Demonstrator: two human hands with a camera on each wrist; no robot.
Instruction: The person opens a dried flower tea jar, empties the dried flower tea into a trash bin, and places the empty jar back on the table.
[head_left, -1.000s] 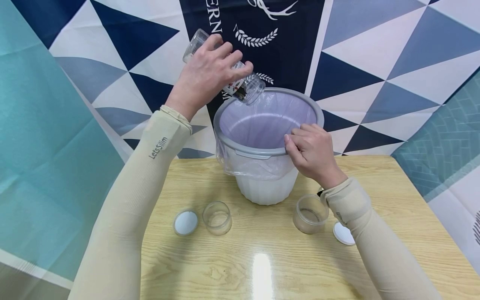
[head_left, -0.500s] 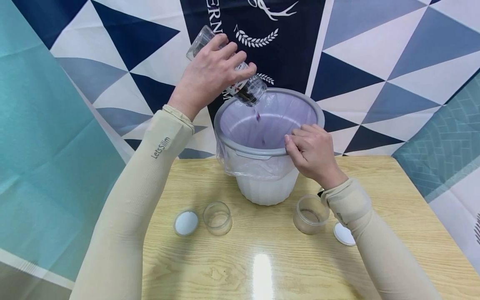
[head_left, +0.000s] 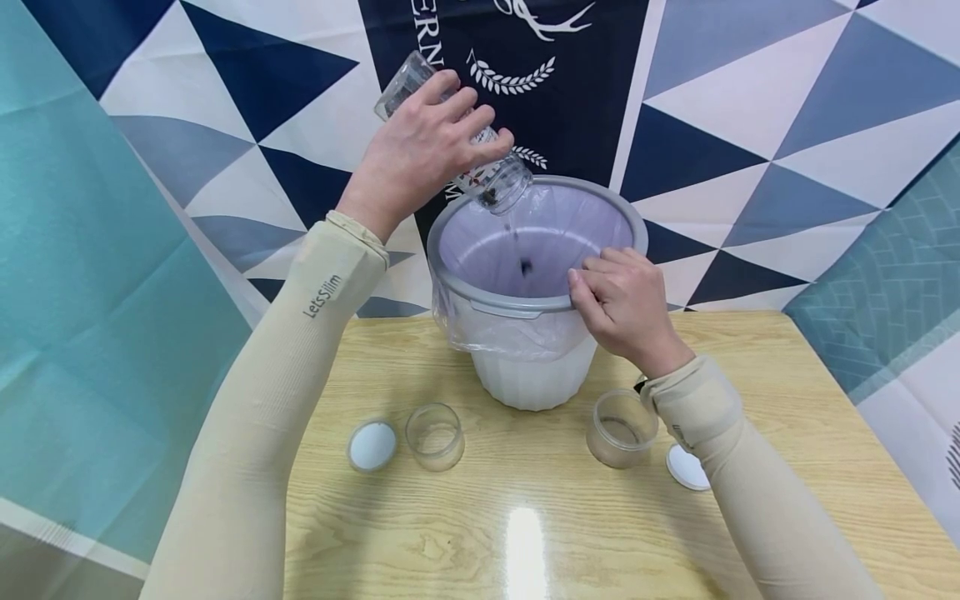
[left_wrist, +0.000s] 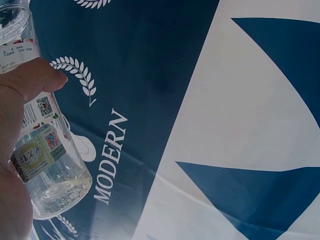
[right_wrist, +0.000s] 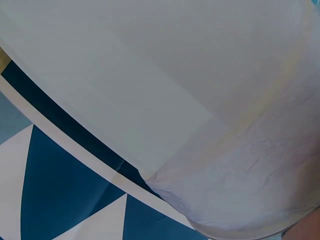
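Observation:
My left hand grips a clear labelled jar above the back left of a bin. The jar tilts mouth-down to the right, with a few dark bits near its mouth. Below it, a small blurred dark clump shows inside the bin's purplish plastic liner. In the left wrist view, the thumb lies across the jar's printed label. My right hand holds the bin's grey rim at the front right, fingers curled. The right wrist view is mostly filled by the bin's pale wall.
On the wooden table, a clear round container stands beside a white lid at the left. Another clear container and a white lid are at the right. A patterned cloth hangs behind the bin.
The jar has risen slightly and moved a little right. Dark and reddish bits have dropped from its mouth into the bin, and fewer remain near the mouth. My right hand stays put.

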